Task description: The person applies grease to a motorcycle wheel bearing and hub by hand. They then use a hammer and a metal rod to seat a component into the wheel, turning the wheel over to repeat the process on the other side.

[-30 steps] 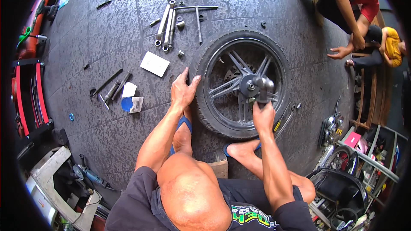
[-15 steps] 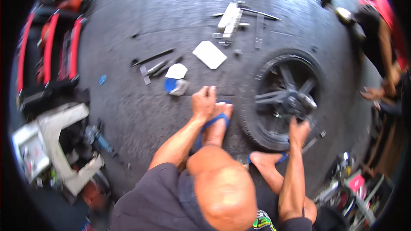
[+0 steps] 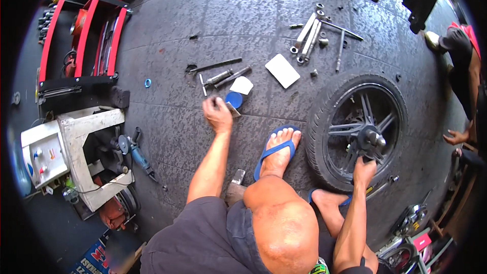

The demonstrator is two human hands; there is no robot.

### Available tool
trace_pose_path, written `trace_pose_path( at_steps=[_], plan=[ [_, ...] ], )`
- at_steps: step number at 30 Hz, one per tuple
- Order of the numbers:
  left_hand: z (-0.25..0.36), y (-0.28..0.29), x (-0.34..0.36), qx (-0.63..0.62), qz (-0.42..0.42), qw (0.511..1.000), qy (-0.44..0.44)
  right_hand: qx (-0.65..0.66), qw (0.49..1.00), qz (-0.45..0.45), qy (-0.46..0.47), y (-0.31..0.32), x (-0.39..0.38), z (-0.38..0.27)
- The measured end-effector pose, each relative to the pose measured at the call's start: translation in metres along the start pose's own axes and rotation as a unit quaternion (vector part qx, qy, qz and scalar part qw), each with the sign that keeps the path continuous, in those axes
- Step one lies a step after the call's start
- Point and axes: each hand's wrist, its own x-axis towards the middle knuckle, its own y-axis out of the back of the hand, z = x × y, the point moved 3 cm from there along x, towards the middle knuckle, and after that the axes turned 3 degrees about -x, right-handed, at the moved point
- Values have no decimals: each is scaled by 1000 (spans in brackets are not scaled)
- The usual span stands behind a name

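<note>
The wheel point(image 3: 318, 139) lies flat toward the right edge of the floor point(image 3: 177, 132); the fingers of the right hand point(image 3: 364, 171) grip a hammer point(image 3: 374, 139), whose head partly covers the hub point(image 3: 364, 134). A sandalled foot point(image 3: 277, 160) stands between the wheel and the left hand point(image 3: 218, 115), whose bent fingers are just beside a blue-topped container point(image 3: 234, 99); I cannot tell whether they hold anything. Farther off lie a dark rod point(image 3: 217, 64), a white card point(image 3: 282, 71) and wrenches point(image 3: 306, 33). A red-railed rack point(image 3: 85, 40), a pale frame point(image 3: 73, 157) and an angle grinder point(image 3: 139, 160) crowd the floor's left edge; another person point(image 3: 460, 66) is at its right edge.
</note>
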Motion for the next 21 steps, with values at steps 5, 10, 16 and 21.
trace_pose_path(
  at_steps=[5,10,16,21],
  plan=[
    [-11,-27,48,19,-121,986,-110,-60,987,64,-135,9,3,9],
    [-11,-45,52,159,-196,955,-154,-18,994,31,-103,9,-15,9],
    [-19,-41,59,159,-269,943,-115,-23,993,40,-110,11,-6,3],
    [-17,-26,58,193,-316,909,-192,-29,990,20,-137,16,7,17]
  ],
)
